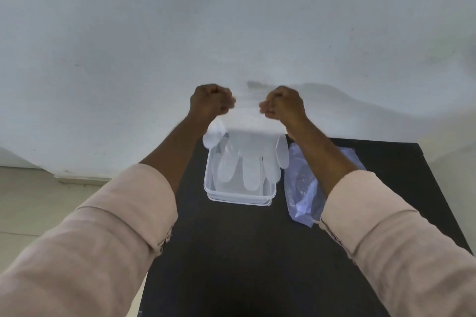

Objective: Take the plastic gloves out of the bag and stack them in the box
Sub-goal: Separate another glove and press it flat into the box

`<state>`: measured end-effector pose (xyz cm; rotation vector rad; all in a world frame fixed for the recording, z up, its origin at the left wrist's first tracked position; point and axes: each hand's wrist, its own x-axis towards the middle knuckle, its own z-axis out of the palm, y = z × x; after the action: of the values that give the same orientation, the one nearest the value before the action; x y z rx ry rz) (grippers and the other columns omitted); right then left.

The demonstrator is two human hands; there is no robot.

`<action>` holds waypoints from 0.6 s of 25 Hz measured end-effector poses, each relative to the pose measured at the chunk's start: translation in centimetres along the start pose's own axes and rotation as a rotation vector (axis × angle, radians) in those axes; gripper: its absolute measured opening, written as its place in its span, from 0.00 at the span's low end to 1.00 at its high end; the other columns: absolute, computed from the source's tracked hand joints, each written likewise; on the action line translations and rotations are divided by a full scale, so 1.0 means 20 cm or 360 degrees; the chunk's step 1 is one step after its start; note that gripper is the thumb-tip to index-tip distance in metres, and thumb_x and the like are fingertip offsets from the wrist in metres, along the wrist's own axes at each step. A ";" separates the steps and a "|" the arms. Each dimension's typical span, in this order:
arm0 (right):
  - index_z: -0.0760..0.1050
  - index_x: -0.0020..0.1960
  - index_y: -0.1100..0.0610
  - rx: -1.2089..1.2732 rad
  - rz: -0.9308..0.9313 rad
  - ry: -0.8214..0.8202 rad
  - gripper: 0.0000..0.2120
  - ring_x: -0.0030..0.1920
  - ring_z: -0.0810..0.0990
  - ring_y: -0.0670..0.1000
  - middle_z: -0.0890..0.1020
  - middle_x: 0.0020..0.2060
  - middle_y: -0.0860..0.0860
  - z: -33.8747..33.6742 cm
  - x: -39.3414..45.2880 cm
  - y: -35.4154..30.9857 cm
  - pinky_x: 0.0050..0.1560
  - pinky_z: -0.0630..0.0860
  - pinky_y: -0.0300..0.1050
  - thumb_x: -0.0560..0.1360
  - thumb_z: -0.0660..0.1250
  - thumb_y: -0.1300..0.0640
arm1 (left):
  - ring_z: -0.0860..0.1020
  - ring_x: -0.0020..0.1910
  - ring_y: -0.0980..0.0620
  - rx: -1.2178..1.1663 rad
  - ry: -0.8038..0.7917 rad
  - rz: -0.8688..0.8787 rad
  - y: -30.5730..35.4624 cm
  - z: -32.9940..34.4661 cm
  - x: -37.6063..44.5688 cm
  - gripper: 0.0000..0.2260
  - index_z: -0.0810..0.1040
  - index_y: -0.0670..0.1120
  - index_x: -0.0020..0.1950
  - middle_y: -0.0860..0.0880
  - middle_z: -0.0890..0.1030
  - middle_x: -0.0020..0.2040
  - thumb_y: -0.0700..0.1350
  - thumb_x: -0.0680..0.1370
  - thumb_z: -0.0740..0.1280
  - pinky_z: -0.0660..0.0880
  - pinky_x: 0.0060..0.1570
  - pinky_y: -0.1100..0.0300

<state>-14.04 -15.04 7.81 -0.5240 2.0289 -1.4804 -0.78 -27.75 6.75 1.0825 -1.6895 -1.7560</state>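
A clear plastic glove (248,156) hangs spread out in the air, cuff up and fingers down, above the box. My left hand (211,103) pinches the cuff's left corner and my right hand (282,105) pinches its right corner, both raised in front of the wall. Under the glove, a clear rectangular plastic box (239,194) stands on the black table (231,252); the glove's fingertips dangle into it. What lies inside the box is hard to tell. The crumpled clear plastic bag (301,188) lies on the table right of the box, partly under my right forearm.
A pale wall (231,20) rises right behind the table's far edge. A light tiled floor (31,201) shows to the left of the table. My two sleeved forearms reach over the table's near half.
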 end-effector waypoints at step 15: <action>0.73 0.42 0.61 -0.0546 -0.0514 0.0068 0.06 0.38 0.81 0.55 0.82 0.37 0.55 0.12 -0.06 0.69 0.40 0.75 0.49 0.78 0.61 0.63 | 0.82 0.47 0.47 0.0472 -0.0261 0.0151 -0.59 -0.05 -0.04 0.05 0.81 0.44 0.43 0.47 0.85 0.43 0.43 0.78 0.67 0.77 0.57 0.45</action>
<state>-11.34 -11.80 -5.66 -1.0069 2.3301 -1.3264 2.57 -26.17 -4.58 0.9805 -2.1179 -1.6071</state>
